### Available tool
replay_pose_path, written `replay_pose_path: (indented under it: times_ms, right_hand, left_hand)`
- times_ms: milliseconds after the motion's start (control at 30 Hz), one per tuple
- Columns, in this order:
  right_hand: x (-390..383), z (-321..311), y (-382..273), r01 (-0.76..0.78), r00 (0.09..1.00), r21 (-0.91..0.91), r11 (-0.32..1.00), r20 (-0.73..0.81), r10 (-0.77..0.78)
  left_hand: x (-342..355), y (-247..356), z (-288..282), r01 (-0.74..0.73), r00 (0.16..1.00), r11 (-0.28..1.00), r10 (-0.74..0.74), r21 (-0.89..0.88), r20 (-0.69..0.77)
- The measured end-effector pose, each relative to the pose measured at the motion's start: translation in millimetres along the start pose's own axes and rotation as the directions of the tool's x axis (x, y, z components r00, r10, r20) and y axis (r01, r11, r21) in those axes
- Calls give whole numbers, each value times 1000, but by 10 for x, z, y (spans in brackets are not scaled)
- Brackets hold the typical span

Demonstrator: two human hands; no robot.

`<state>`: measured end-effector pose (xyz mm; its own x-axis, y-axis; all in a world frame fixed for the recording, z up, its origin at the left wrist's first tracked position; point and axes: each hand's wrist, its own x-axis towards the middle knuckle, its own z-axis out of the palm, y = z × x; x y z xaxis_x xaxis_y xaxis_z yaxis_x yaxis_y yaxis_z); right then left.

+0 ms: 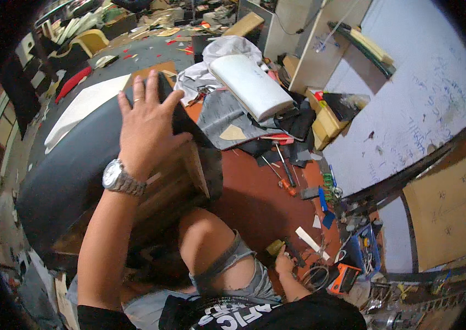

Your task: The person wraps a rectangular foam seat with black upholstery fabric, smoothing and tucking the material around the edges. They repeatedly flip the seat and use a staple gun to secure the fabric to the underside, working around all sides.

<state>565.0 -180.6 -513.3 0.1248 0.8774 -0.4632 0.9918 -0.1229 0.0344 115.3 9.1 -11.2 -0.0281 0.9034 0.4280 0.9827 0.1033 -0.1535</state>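
My left hand (153,113), with a metal watch on its wrist, lies with fingers spread on a black upholstered piece (70,170). That piece is curved and tilted, and its bare wooden frame (197,170) shows on the side towards me. Low on the right, my right hand (283,263) is closed around a tool with an olive-yellow end (275,247) and a dark body, which looks like a staple gun. My fingers and the dark body hide much of each other. A thin hose (316,278) loops beside that hand.
Screwdrivers (286,186) and scraps lie on the reddish-brown floor (249,198). A white cushion (252,85) rests on grey fabric (219,118). At the right are a blue bin (373,250) of tools, an orange-and-black tool (344,278) and a marked-up wall (409,110).
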Motion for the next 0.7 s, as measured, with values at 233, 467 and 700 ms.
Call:
replay_pose_path:
  times_ms: [233,467,700]
  right_hand:
    - [149,-1852,-730,40,958,782,622,147,-245]
    - [-287,-3500,-2136,577,734,815,62,-484,-477]
    - [-236,-3584,-2853,602,684,786,-137,-597,-420]
  left_hand:
    - [-18,18,-33,7,1000,999,-7,-35,18]
    - [-60,29,-33,11,1000,999,-11,-50,-8]
    - [-50,39,131,20,998,1000,-19,5,-57]
